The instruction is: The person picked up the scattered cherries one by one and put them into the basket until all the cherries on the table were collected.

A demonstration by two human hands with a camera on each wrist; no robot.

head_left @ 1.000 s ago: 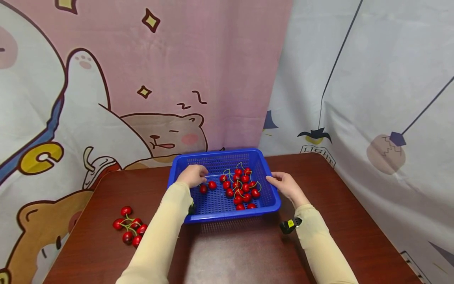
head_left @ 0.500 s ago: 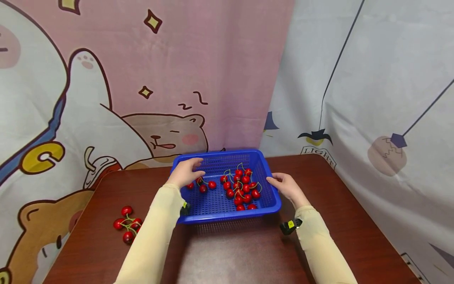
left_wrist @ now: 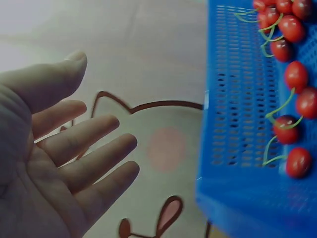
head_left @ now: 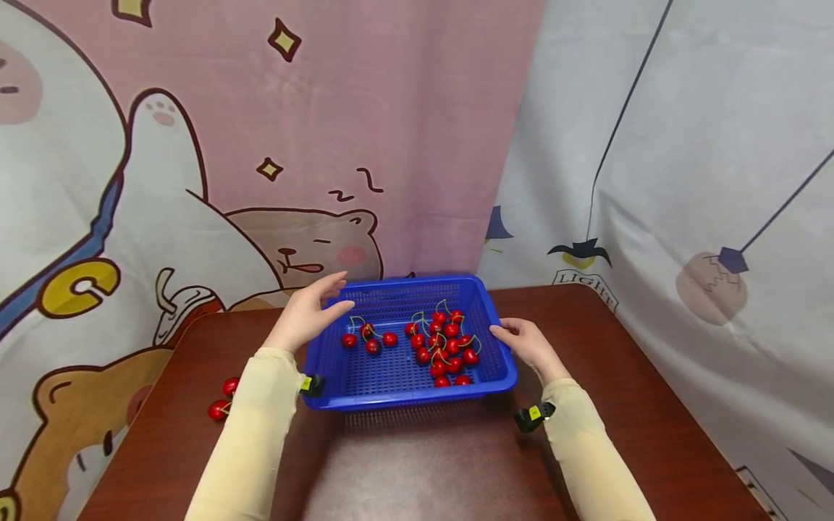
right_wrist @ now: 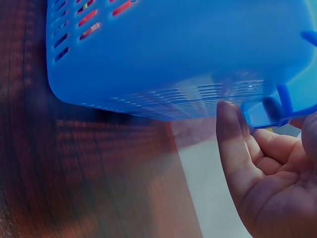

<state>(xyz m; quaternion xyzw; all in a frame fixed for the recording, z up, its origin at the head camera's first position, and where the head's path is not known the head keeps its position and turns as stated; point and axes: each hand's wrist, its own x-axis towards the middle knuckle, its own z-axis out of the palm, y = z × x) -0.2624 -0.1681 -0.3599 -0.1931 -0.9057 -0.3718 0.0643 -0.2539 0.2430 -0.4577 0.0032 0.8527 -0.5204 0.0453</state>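
A blue plastic basket (head_left: 407,398) with slotted walls stands on the table. Inside it, a cluster of red cherries (head_left: 449,345) with green stems fills the right part, and a smaller group of cherries (head_left: 373,346) lies on the left. My left hand (head_left: 306,315) hovers over the basket's left rim, fingers spread and holding nothing; the left wrist view shows its bare palm (left_wrist: 64,163) apart from the basket wall. At the right side, my right hand (head_left: 528,344) grips the basket's rim, its fingers curled at the edge in the right wrist view.
On the brown table (head_left: 417,470), more loose cherries (head_left: 220,410) lie to the left, partly hidden behind the left sleeve (head_left: 250,434). A printed curtain (head_left: 423,145) hangs right behind the table's back edge.
My left hand has moved left and up out of the basket, its fingers opening out. Cherries on the basket's left side have come into sight. The right hand stays at the rim.
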